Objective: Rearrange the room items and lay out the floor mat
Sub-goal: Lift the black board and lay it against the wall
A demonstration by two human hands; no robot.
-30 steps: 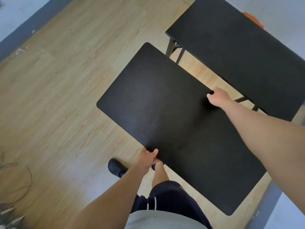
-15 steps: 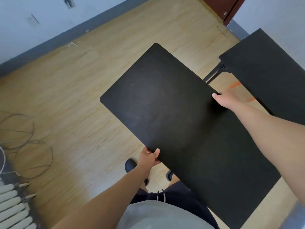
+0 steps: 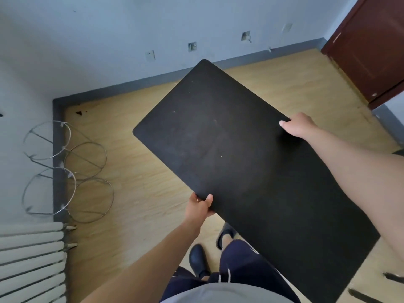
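Four wire hoops nr radiator.

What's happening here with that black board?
A person is carrying the black board off the floor, with both hands gripping its edges: the left hand on the near edge, the right hand on the far one. It hangs over bare wood floor near the corner, with wire hoops by the wall.
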